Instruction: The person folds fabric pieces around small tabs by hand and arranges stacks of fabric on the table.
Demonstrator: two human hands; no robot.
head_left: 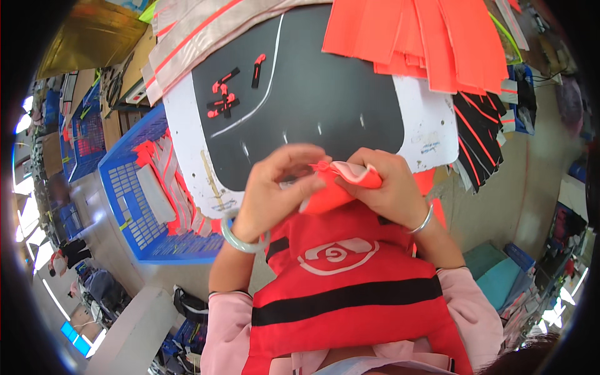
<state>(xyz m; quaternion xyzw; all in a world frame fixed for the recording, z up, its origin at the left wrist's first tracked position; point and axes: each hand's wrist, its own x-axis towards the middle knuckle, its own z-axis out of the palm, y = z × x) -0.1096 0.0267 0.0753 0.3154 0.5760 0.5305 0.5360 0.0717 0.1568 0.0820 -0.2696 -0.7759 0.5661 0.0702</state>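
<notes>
Close to my body, just past the near edge of the dark mat [312,100], both hands are on a piece of bright orange-red fabric [325,199]. My right hand [389,187] grips it between thumb and bent fingers, where a folded end shows a pale underside. My left hand [275,184], a little blurred, pinches the other side; its fingertips are partly hidden. On the mat, beyond my left hand, lie several small black tabs [224,105] with orange-red ends. One more such tab [257,72] lies apart from them.
Orange-red fabric strips [419,37] overlap the far right of the white board [431,134]. Grey-beige striped strips [187,50] cross its far left. Black strips with orange lines [478,137] hang at the right. A blue basket [128,206] holding striped pieces stands left.
</notes>
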